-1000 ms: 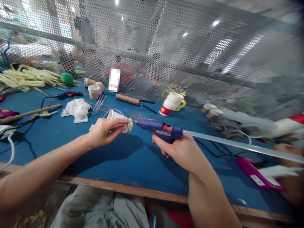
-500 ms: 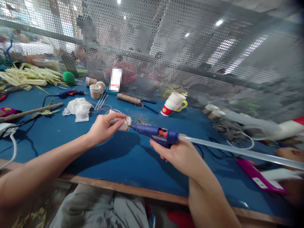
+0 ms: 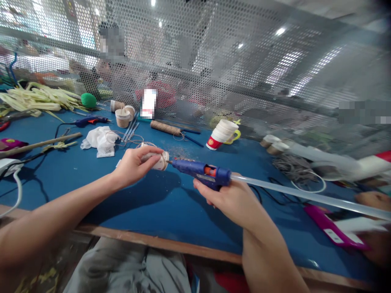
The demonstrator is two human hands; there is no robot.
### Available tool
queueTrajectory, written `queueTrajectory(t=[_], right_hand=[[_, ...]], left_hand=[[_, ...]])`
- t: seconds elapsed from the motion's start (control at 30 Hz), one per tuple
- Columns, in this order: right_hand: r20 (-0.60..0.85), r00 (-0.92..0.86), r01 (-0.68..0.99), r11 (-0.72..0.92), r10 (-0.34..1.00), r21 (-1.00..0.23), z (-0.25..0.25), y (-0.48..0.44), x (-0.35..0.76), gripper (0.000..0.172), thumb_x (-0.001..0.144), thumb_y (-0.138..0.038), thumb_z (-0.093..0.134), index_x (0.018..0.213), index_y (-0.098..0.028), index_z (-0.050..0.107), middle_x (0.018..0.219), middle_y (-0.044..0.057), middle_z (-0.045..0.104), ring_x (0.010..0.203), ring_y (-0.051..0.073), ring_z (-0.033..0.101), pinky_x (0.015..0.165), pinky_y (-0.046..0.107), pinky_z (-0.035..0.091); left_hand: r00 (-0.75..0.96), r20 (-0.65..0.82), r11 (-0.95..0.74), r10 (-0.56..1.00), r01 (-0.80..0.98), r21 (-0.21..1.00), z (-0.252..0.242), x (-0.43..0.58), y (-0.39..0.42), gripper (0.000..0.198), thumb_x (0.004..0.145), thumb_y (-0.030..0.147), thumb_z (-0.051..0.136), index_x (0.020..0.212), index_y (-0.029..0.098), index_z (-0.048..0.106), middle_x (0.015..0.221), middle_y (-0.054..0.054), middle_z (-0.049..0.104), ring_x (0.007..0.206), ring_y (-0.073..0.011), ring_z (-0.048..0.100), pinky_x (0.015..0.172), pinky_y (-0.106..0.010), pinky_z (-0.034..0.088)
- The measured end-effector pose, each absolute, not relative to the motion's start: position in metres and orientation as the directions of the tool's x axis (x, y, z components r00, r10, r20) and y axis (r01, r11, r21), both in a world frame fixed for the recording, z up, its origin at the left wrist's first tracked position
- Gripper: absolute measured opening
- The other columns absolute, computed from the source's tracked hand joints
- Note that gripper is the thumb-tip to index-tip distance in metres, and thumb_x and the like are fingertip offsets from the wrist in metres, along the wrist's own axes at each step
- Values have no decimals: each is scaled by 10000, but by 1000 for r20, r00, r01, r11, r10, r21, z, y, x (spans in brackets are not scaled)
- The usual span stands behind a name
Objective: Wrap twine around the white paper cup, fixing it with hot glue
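Note:
My left hand (image 3: pixel 136 165) is closed round a small white paper cup (image 3: pixel 161 161), which lies tilted on its side with its end toward the right. Twine (image 3: pixel 149 143) trails from the cup to the left. In my right hand (image 3: pixel 227 195) is a blue hot glue gun (image 3: pixel 200 171), gripped by its handle. The gun's nozzle points left and sits at the cup's right end; whether it touches cannot be made out. A long clear glue stick (image 3: pixel 293 193) runs out of the gun's back to the right.
Behind stand stacked paper cups (image 3: pixel 221 134), a twine spool (image 3: pixel 165 127) and twine-wrapped cups (image 3: pixel 122 117). Left are a white cloth-like bundle (image 3: pixel 100 140), a second glue gun (image 3: pixel 91 121), a green ball (image 3: pixel 88 100) and pale husks (image 3: pixel 36 97). A purple-and-white object (image 3: pixel 334 228) lies right. Perforated metal (image 3: pixel 183 61) rises behind.
Both hands stay nearly in place, with the glue gun's nozzle still at the cup's end. Any shift of the cup or the gun is very slight.

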State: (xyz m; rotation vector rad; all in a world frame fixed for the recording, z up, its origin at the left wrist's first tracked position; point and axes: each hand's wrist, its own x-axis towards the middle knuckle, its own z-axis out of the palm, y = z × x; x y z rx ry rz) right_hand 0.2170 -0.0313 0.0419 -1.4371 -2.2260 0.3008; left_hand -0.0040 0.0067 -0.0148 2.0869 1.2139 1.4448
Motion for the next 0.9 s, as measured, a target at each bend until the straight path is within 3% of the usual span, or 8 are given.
queueTrajectory(t=[0.23,0.43,0.63,0.9], right_hand=[[245,-336,804,412,909,-428,41,-30,217,221,756,-346,520,584,-206,521,453,-29,551,413,125,525,462,241,420],[180,-229,805,291,956,-516,47,-30,219,276,756,-367,505,524,-217,508,399,-28,530,381,136,538,449,253,436],[115,-174,789,208,978,-578,48,-27,220,272,743,-357,513,520,-200,520,420,-8,552,386,128,535,454,245,446],[85,-194,540,178,977,-822,45,-7,226,201,709,-356,601,684,-158,573,410,-40,491,353,83,443,372,211,369]], left_hand=[[120,586,-571,801,445,689,-14,-4,7,220,810,266,527,919,138,668,856,-65,719,745,-161,672,631,-232,536],[219,734,-738,642,436,515,-16,-2,1,197,816,206,526,966,158,645,881,-62,725,795,-155,681,691,-211,529],[301,796,-816,525,444,370,-18,-3,-1,211,805,139,538,999,136,620,840,-64,727,678,-116,680,596,-160,513],[302,795,-813,526,454,365,-18,-3,0,204,808,131,531,992,133,618,838,-61,727,680,-109,679,604,-152,505]])
